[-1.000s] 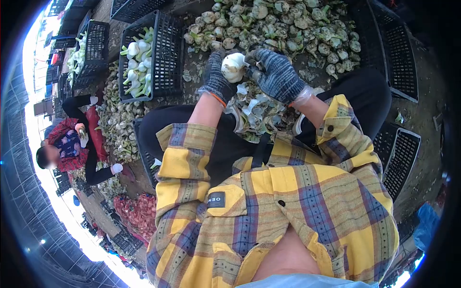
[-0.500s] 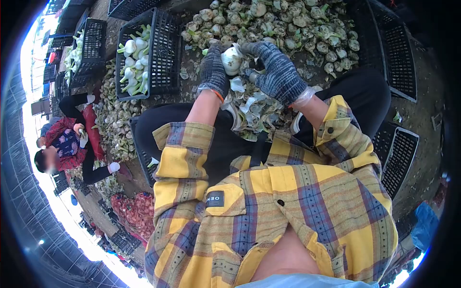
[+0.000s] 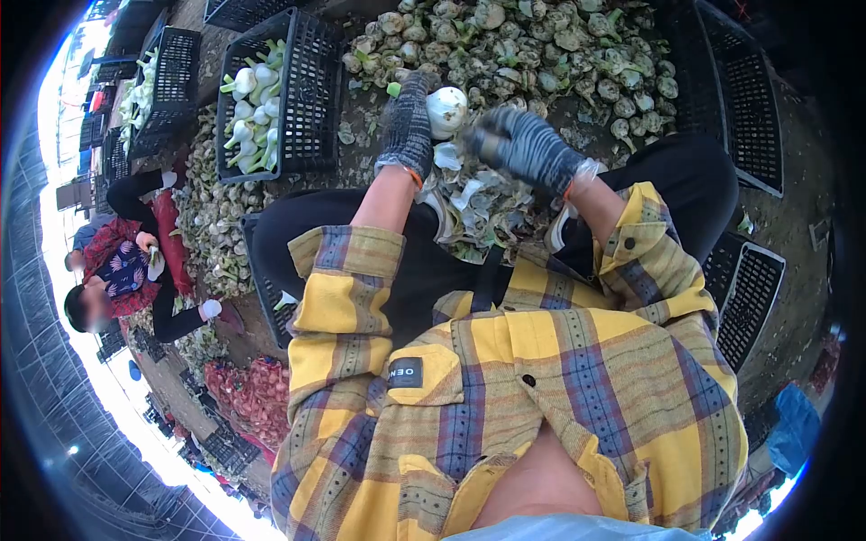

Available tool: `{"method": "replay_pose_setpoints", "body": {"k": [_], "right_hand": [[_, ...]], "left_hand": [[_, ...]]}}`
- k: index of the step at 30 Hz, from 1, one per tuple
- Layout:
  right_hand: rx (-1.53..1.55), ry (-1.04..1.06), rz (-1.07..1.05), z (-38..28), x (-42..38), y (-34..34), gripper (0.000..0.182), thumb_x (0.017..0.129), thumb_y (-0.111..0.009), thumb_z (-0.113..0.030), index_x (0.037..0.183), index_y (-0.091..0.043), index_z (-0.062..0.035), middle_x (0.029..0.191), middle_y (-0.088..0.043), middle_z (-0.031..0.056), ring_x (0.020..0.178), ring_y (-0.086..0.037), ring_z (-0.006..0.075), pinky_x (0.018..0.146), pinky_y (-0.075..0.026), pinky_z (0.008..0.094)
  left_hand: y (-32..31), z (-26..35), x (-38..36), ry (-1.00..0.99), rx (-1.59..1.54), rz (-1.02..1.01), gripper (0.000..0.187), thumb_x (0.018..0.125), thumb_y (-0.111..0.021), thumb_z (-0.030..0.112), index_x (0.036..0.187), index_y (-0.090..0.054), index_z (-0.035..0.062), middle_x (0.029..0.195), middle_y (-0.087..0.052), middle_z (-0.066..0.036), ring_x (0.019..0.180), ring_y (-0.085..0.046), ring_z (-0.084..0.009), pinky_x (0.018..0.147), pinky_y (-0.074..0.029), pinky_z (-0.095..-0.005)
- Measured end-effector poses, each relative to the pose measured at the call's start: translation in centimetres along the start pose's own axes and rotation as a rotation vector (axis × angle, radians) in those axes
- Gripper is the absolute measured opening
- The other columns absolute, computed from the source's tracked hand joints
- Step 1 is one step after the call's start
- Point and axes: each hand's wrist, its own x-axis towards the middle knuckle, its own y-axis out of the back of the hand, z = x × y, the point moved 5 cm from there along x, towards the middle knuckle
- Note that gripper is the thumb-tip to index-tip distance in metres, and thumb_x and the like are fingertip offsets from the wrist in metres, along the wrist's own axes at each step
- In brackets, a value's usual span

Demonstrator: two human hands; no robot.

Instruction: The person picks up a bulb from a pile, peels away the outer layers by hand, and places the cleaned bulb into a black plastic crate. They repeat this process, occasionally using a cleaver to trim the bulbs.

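My left hand (image 3: 408, 126), in a grey striped knit glove, holds a white garlic bulb (image 3: 446, 112) by its green stem, which pokes out past the fingers. The bulb's side facing me is smooth and white. Just to the right, my right hand (image 3: 528, 149), gloved the same way, is apart from the bulb; its fingers are smeared by motion. Below both hands, a heap of loose papery skins (image 3: 483, 207) lies between my feet.
A pile of unpeeled garlic (image 3: 541, 45) lies ahead. At left stands a black crate (image 3: 311, 99) of cleaned bulbs. More crates (image 3: 744, 108) are at right. Another person (image 3: 122, 266) sits at far left, near red net sacks (image 3: 248, 397).
My right hand has come away from the bulb and moved slightly down. The bulb has shifted a little right and now shows a cleaner, whiter surface.
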Motion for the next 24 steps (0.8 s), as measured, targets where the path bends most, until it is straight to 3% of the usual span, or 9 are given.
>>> {"method": "replay_pose_setpoints", "body": {"k": [2, 4, 6, 9, 11, 14, 16, 19, 24], "right_hand": [[0.631, -0.100, 0.265, 1.5, 0.8, 0.9, 0.044, 0.076, -0.062, -0.041, 0.078, -0.058, 0.0026, 0.064, -0.059, 0.0116, 0.059, -0.058, 0.0193, 0.058, -0.048, 0.0291], [0.763, -0.195, 0.237, 1.8, 1.2, 0.4, 0.043, 0.078, -0.062, -0.040, 0.081, -0.059, 0.0024, 0.067, -0.059, 0.0093, 0.062, -0.058, 0.0146, 0.059, -0.049, 0.0270], [1.018, -0.155, 0.232, 1.6, 1.5, -0.2, 0.038, 0.078, -0.062, -0.035, 0.084, -0.059, 0.0028, 0.071, -0.060, 0.0106, 0.066, -0.059, 0.0150, 0.062, -0.051, 0.0278], [1.066, -0.093, 0.201, 1.6, 1.5, -0.6, 0.033, 0.081, -0.059, -0.027, 0.092, -0.057, 0.0037, 0.078, -0.060, 0.0113, 0.068, -0.060, 0.0166, 0.064, -0.052, 0.0287], [1.092, -0.031, 0.179, 2.1, 1.5, -0.8, 0.032, 0.081, -0.059, -0.025, 0.095, -0.056, 0.0036, 0.080, -0.060, 0.0113, 0.067, -0.060, 0.0172, 0.064, -0.052, 0.0290], [1.164, -0.029, 0.125, 2.3, 1.3, -0.9, 0.029, 0.083, -0.056, -0.023, 0.099, -0.055, 0.0016, 0.084, -0.060, 0.0116, 0.071, -0.060, 0.0176, 0.067, -0.052, 0.0308], [1.455, -0.096, 0.048, 1.9, 0.8, -0.7, 0.028, 0.083, -0.056, -0.023, 0.100, -0.056, -0.0001, 0.088, -0.060, 0.0110, 0.077, -0.060, 0.0175, 0.070, -0.052, 0.0332], [1.277, -0.150, 0.075, 1.5, 1.3, -0.8, 0.034, 0.085, -0.053, -0.024, 0.109, -0.052, 0.0009, 0.097, -0.059, 0.0126, 0.080, -0.061, 0.0202, 0.074, -0.052, 0.0346], [1.247, -0.081, 0.075, 1.0, 0.9, -0.7, 0.031, 0.085, -0.053, -0.020, 0.108, -0.053, 0.0006, 0.095, -0.060, 0.0114, 0.080, -0.061, 0.0194, 0.076, -0.051, 0.0338]], "left_hand": [[-0.6, 0.4, -1.4, 0.120, -0.058, -0.019, 0.034, 0.083, -0.047, 0.035, 0.093, -0.060, 0.0054, 0.090, -0.060, -0.008, 0.076, -0.059, -0.0151, 0.065, -0.047, -0.0284], [-0.7, 1.2, -1.4, -0.140, 0.137, -0.086, 0.038, 0.083, -0.048, 0.037, 0.093, -0.060, 0.0026, 0.090, -0.060, -0.010, 0.078, -0.058, -0.0145, 0.066, -0.047, -0.0289], [-0.9, 1.7, -1.8, -0.140, 0.153, -0.070, 0.038, 0.083, -0.048, 0.037, 0.093, -0.060, 0.0026, 0.089, -0.060, -0.010, 0.076, -0.058, -0.0149, 0.065, -0.047, -0.0291], [-0.9, 1.9, -1.9, -0.141, 0.183, -0.034, 0.038, 0.083, -0.049, 0.038, 0.092, -0.060, 0.0026, 0.087, -0.061, -0.010, 0.073, -0.059, -0.0157, 0.064, -0.047, -0.0295], [-1.1, 0.3, -1.1, 0.037, -0.127, -0.085, 0.034, 0.083, -0.048, 0.036, 0.092, -0.060, 0.0052, 0.086, -0.061, -0.008, 0.071, -0.059, -0.0164, 0.063, -0.047, -0.0300], [-1.0, -0.8, -0.6, 0.124, -0.218, -0.079, 0.031, 0.084, -0.048, 0.034, 0.091, -0.060, 0.0067, 0.084, -0.061, -0.008, 0.071, -0.059, -0.0172, 0.061, -0.048, -0.0302], [-0.9, -1.1, -0.4, 0.110, -0.169, -0.095, 0.030, 0.084, -0.049, 0.034, 0.091, -0.060, 0.0065, 0.084, -0.061, -0.008, 0.071, -0.059, -0.0174, 0.061, -0.048, -0.0305], [-1.1, -1.5, -0.1, 0.084, -0.114, -0.086, 0.029, 0.084, -0.049, 0.034, 0.090, -0.059, 0.0066, 0.085, -0.060, -0.008, 0.071, -0.059, -0.0178, 0.061, -0.049, -0.0310], [-0.8, -2.1, 0.5, 0.107, -0.173, -0.058, 0.029, 0.084, -0.049, 0.034, 0.090, -0.058, 0.0067, 0.086, -0.060, -0.009, 0.072, -0.060, -0.0193, 0.061, -0.050, -0.0331]]}}
